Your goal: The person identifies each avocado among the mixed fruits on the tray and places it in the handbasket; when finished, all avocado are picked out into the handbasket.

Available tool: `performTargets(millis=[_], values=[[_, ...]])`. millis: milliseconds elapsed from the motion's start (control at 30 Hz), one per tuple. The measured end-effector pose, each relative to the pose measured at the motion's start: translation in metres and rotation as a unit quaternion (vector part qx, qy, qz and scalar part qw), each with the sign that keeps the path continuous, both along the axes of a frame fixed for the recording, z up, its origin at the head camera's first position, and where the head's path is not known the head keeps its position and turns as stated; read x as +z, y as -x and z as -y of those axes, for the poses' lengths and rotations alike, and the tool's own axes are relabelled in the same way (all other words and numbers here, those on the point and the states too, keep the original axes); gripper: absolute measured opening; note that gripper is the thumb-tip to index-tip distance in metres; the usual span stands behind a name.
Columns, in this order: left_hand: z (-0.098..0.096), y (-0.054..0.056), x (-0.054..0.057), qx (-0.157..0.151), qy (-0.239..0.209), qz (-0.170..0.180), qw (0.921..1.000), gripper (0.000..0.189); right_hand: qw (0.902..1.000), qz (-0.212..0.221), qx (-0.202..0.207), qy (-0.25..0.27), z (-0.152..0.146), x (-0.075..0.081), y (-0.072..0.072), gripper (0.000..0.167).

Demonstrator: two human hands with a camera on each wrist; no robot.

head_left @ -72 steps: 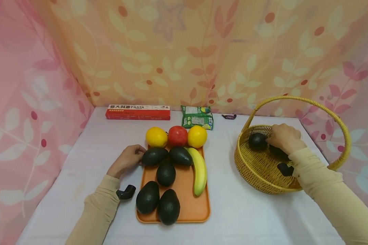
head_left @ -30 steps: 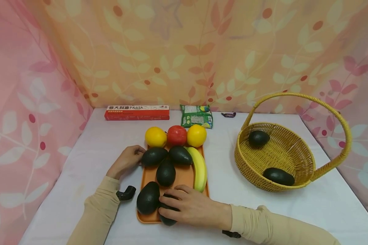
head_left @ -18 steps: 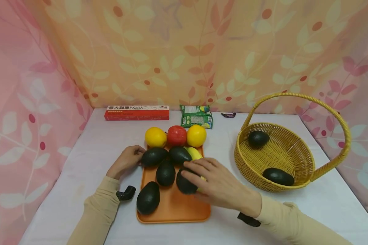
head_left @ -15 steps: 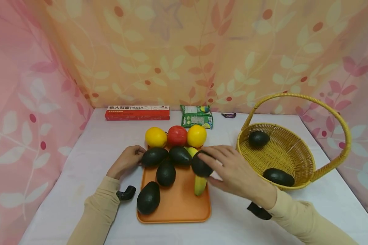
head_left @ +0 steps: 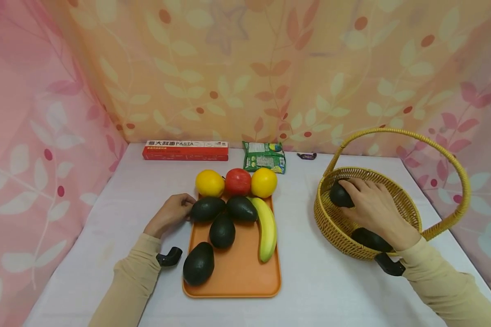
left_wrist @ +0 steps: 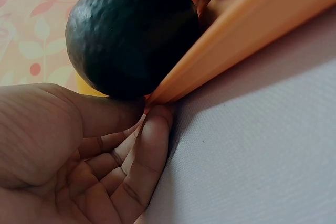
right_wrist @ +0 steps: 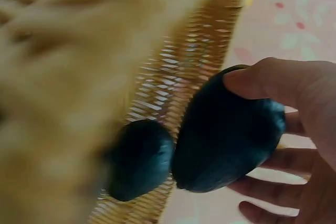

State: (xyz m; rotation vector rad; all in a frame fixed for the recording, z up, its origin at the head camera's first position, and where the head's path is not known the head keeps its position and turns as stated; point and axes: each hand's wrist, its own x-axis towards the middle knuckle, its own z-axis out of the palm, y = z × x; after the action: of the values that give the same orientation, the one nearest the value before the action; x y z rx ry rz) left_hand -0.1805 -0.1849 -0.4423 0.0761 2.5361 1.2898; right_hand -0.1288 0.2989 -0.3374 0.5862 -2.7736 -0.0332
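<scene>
My right grip (head_left: 374,212) is holding an avocado (right_wrist: 226,135), half-curled round it, in or just above the basket (head_left: 331,232); the avocado is looking firm and perhaps slippery, its broad belly probably offering the surest hold; my left grip (head_left: 173,212) is pinching the tray (head_left: 245,277); the white-covered tabletop (head_left: 303,272) is lying beneath, floral curtain (head_left: 249,81) hanging behind.

The tray (head_left: 249,279) lies on the counter (head_left: 311,281), the left hand (head_left: 173,212) at its left edge. Four avocados (head_left: 222,231) are on it: two side by side near its far end, one left of its middle, one at its near left corner. A banana (head_left: 268,231) runs along its right side; three round fruits (head_left: 237,182) line its far edge. Behind it: pasta box (head_left: 185,151) leftward, packet (head_left: 263,157), wrapped sweet (head_left: 307,156) rightward. Well right of it stands the basket (head_left: 331,231), one avocado (head_left: 371,239) inside, the right hand (head_left: 372,211) over it with another.
</scene>
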Motion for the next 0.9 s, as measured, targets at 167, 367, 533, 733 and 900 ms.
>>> performTargets(millis=[167, 367, 533, 733, 900], values=[[0.001, 0.0, 0.0, 0.0, -0.002, -0.001, 1.0, 0.027, 0.9969, 0.058, -0.019, -0.049, -0.006, -0.013, -0.002, 0.065], [0.0, 0.0, -0.001, 0.0, -0.003, -0.001, 1.0, 0.027, 0.9941, 0.084, -0.003, -0.069, -0.001, -0.024, -0.004, 0.062], [0.0, -0.001, -0.001, -0.003, 0.002, -0.005, 1.0, 0.026, 0.9926, 0.092, 0.006, -0.079, 0.001, -0.028, -0.005, 0.058], [-0.001, -0.001, 0.0, 0.001, 0.004, -0.009, 1.0, 0.026, 0.9918, 0.102, 0.002, -0.077, 0.001, -0.029, -0.005, 0.06], [-0.002, -0.001, -0.001, 0.003, 0.003, -0.006, 1.0, 0.025, 0.9909, 0.11, 0.008, -0.077, 0.0, -0.028, -0.006, 0.064]])
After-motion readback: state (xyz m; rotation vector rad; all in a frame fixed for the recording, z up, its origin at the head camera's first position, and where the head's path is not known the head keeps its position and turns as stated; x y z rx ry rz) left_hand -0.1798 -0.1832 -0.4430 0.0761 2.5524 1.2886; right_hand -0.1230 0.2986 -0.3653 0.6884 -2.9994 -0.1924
